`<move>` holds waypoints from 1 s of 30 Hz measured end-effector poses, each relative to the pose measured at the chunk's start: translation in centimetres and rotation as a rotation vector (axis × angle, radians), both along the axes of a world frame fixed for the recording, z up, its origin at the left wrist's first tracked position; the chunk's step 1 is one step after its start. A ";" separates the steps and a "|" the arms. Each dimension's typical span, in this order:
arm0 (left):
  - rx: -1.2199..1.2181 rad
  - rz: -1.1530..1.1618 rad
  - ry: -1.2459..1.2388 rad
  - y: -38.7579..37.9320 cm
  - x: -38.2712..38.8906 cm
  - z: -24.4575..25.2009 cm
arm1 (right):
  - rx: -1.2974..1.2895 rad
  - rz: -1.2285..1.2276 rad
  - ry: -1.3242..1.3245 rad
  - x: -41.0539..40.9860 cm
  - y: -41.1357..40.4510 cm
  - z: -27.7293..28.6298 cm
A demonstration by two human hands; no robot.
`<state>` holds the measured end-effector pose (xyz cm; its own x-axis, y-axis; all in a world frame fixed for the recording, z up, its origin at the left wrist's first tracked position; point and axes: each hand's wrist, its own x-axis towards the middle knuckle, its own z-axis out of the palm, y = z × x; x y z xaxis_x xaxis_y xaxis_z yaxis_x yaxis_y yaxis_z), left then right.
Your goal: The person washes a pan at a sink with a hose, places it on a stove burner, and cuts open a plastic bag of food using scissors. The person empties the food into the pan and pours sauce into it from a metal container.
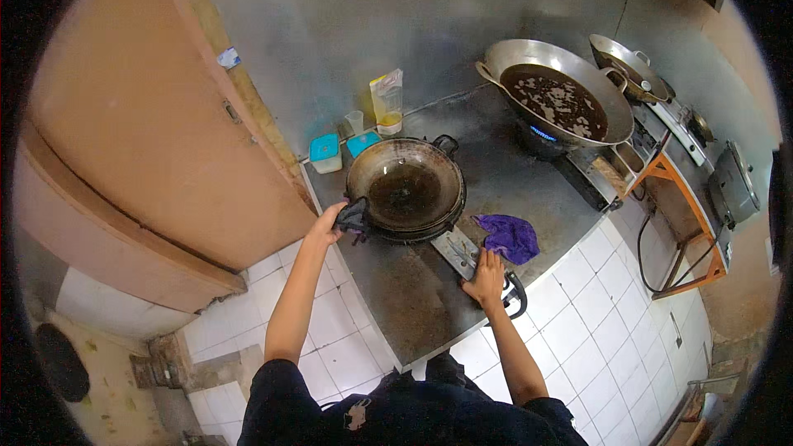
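Note:
A dark-rimmed wok (pixel 406 147) with dark liquid in its bowl sits on a low gas stove (pixel 456 252) on the metal counter. My left hand (pixel 326 223) is closed around the wok's near-left side handle, with a black cloth (pixel 353 215) between palm and handle. Across the front end of the stove's metal panel lies my right hand (pixel 486 279), thumb on its left side and fingers over the top. Whatever is under that palm is hidden. Just beyond the fingertips is a crumpled purple cloth (pixel 509 238). A black hose (pixel 521 297) curves beside the wrist.
A larger wok (pixel 499 52) of dark, foamy liquid stands over a blue flame (pixel 543 133). Behind my wok are teal-lidded containers (pixel 325 147), a clear cup (pixel 355 122) and a pouch (pixel 387 102). Another pan (pixel 619 52) and an orange-framed stand (pixel 675 179) are at right.

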<state>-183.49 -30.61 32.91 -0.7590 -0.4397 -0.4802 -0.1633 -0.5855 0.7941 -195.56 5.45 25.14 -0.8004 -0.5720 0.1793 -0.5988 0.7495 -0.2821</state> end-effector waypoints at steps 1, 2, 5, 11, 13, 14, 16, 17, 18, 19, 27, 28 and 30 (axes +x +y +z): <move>0.004 0.006 -0.002 -0.5 0.0 -1.0 | 0.004 0.006 -0.002 0.1 0.1 0.2; 0.020 -0.012 0.008 -1.8 0.6 -2.1 | -0.035 0.011 0.004 0.5 -0.3 0.7; 0.049 -0.077 0.010 -2.6 0.6 -2.8 | -0.105 0.021 -0.008 0.6 0.0 1.0; -0.003 -0.160 -0.087 -2.0 0.5 -0.7 | -0.149 -0.008 0.025 0.9 0.6 0.6; 0.029 -0.129 -0.093 -1.6 0.6 0.4 | -0.141 -0.030 0.000 2.2 0.4 0.3; 0.041 -0.110 -0.078 -1.5 1.0 0.8 | -0.130 -0.043 -0.027 3.1 0.3 0.4; 0.055 -0.094 -0.068 -1.9 1.6 0.8 | -0.149 -0.037 -0.005 4.7 0.2 0.7; 0.023 -0.118 -0.066 -2.4 2.0 0.8 | -0.146 -0.074 -0.043 5.4 0.0 1.0; -0.009 -0.142 -0.064 -3.0 2.7 0.9 | -0.142 -0.111 -0.081 5.9 -0.2 1.1; -0.009 -0.140 -0.068 -3.7 3.7 0.9 | -0.145 -0.114 -0.077 6.5 -0.2 1.1; -0.388 -0.149 -0.528 -1.3 11.3 2.3 | -0.102 -0.209 -0.066 8.4 -0.5 1.7; -0.380 -0.167 -0.536 0.4 11.6 2.0 | -0.087 -0.223 -0.059 8.4 -0.5 1.8; -0.496 -0.240 -0.422 5.4 10.9 2.0 | -0.091 -0.239 -0.073 7.8 -0.9 0.8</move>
<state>-172.61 -25.21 34.91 -0.6554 -0.5269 -0.5412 -0.5962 -0.0790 0.7989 -187.72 4.54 25.99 -0.9236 -0.3493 0.1579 -0.3834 0.8367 -0.3911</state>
